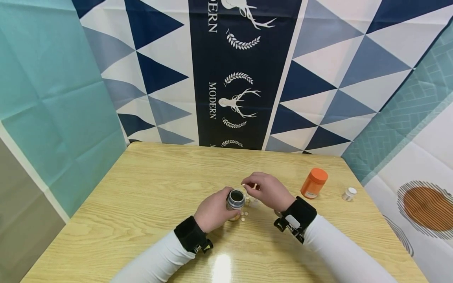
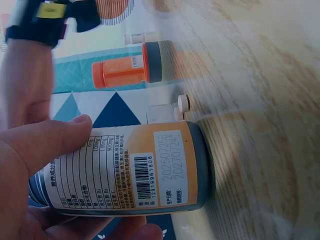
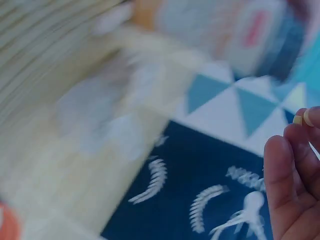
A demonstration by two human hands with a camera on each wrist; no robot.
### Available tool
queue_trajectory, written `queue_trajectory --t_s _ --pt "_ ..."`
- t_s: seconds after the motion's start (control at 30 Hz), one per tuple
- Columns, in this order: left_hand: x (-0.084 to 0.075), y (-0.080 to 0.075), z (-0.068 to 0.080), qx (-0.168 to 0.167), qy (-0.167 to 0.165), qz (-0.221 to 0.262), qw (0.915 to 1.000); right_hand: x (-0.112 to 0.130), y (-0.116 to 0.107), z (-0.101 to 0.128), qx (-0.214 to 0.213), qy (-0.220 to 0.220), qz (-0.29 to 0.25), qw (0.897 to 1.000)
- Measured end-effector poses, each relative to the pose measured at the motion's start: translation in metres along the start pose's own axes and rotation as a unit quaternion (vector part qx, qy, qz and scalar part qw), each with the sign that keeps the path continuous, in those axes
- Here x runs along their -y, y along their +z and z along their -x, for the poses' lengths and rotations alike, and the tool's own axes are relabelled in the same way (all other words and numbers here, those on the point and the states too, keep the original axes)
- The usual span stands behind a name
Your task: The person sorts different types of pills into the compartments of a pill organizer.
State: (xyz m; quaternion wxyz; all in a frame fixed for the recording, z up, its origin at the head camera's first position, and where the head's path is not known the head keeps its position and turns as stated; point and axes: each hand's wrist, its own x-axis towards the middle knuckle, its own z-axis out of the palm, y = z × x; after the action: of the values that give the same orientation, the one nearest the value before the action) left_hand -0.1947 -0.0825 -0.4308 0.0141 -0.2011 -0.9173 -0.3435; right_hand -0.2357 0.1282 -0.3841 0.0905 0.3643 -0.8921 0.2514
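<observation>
My left hand [image 1: 214, 211] grips a pill bottle [image 1: 236, 200] with a dark, uncapped mouth, thumb on one side and fingers round the other. Up close in the left wrist view, the bottle [image 2: 120, 175] shows a white and orange label with a barcode, its base close over the table. To the right of the bottle and above the table, my right hand [image 1: 269, 191] pinches a small pale-yellow tablet [image 3: 298, 120] between thumb and fingertip. Several pale tablets [image 1: 243, 214] lie on the table beside the bottle. A small clear plastic piece [image 1: 254, 203] sits partly behind the right hand.
An orange bottle [image 1: 314, 183] with an orange lid stands on the wooden table [image 1: 170, 173] beyond the right hand. Farther right is a small white-capped bottle [image 1: 349, 194]. Patterned cloth [image 1: 161, 78] hangs behind the table, with more cloth along both sides.
</observation>
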Motion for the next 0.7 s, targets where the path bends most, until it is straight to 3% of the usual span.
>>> queue_trajectory --t_s 0.13,0.37,0.53,0.7 --pt "0.001 -0.001 0.0 0.002 0.003 0.004 1.0 0.021 -0.005 -0.001 0.013 -0.03 -0.024 0.999" --pt "0.002 -0.001 0.001 0.01 0.005 0.014 0.9998 0.027 0.006 -0.001 0.048 -0.076 0.021 0.996" --pt "0.002 -0.001 0.002 0.015 0.007 0.016 0.9997 0.023 0.01 0.001 0.059 -0.073 0.023 0.995" --pt "0.002 -0.001 0.002 0.004 0.011 0.012 0.9999 0.021 0.005 0.002 0.039 -0.027 0.009 0.999"
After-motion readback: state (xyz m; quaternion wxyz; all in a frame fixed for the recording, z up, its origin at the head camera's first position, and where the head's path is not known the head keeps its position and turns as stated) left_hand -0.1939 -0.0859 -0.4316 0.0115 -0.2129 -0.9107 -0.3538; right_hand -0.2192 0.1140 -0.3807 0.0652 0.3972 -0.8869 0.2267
